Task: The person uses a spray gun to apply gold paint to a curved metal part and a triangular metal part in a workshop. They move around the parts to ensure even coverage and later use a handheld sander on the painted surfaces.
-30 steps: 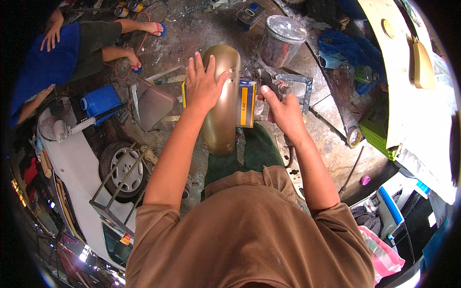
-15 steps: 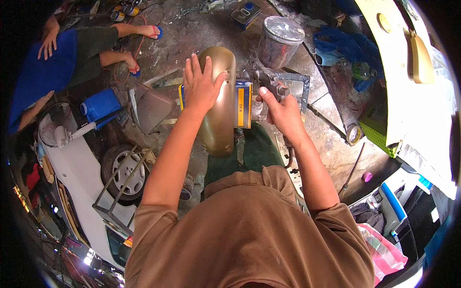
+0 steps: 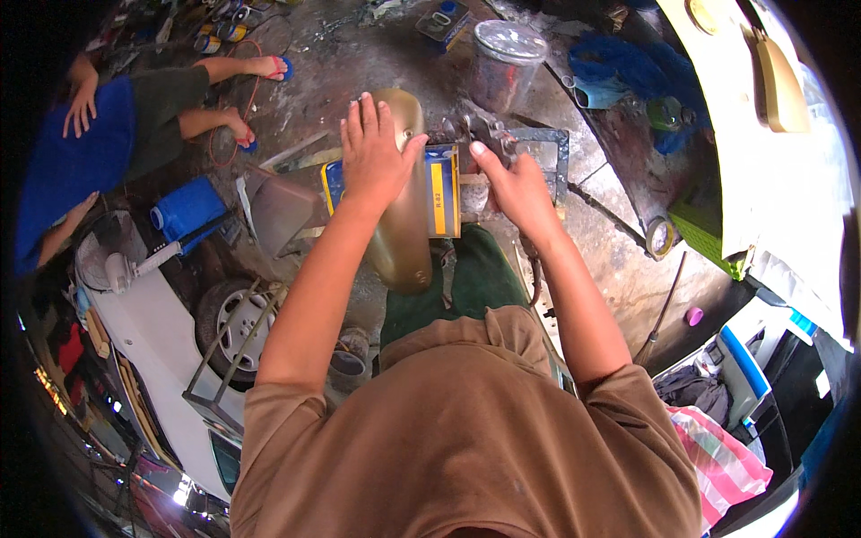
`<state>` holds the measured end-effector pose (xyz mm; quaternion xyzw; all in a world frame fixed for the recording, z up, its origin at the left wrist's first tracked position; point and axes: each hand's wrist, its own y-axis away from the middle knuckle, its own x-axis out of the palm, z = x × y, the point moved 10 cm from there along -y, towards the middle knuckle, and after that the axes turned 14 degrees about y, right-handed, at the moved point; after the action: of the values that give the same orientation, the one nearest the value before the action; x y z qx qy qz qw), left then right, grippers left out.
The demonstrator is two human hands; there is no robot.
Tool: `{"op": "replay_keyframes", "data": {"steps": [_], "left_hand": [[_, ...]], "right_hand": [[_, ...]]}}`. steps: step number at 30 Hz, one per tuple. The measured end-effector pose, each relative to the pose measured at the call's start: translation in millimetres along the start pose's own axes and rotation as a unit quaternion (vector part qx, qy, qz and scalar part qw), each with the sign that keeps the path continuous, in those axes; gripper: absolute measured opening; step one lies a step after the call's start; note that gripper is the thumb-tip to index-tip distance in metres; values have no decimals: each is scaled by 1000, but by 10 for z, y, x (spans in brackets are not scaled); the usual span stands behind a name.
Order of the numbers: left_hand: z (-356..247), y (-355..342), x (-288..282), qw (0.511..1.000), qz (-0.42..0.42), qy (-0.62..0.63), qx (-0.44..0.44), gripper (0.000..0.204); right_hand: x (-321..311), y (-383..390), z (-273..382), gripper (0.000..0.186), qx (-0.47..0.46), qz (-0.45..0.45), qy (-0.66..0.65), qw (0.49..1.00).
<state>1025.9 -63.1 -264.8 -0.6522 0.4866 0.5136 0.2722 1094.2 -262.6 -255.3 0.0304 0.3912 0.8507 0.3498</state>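
Observation:
My left hand (image 3: 375,157) lies flat, fingers apart, on a curved gold motorcycle fender (image 3: 399,251), which lies lengthwise over a blue-and-yellow rectangular tin (image 3: 447,197). My right hand (image 3: 511,175), just right of the tin, is closed round a dark metal spray gun (image 3: 491,130) with a hose running down from it. The fender's near end is over my green-clad lap (image 3: 484,278). A metal frame (image 3: 562,170) shows beneath and beside the tin; its exact contact with the tin is hidden.
Another person (image 3: 108,134) is at upper left near a fan (image 3: 117,260) and blue jug (image 3: 184,215). A lidded bucket (image 3: 502,76) stands ahead. A grey panel (image 3: 278,206) sits left of the fender; a white car (image 3: 157,359) and wheel (image 3: 242,336) are lower left, a cream panel (image 3: 717,108) right.
The view has shifted slightly, so the bucket, fender and both hands appear a little further left. My grips look much the same, my left hand on the fender and my right on the gun.

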Motion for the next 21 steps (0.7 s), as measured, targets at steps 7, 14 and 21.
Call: {"op": "replay_keyframes", "data": {"steps": [7,14,21], "left_hand": [[40,117,-55,999,28,-2,-26,84],[14,206,-80,999,36,10,-31,83],[300,248,-83,993,-5,84,-81,73]], "right_hand": [[110,-608,-56,61,-19,-8,39,999],[151,-746,-63,64,-33,-13,62,997],[72,-265,133,58,14,71,65,995]]}}
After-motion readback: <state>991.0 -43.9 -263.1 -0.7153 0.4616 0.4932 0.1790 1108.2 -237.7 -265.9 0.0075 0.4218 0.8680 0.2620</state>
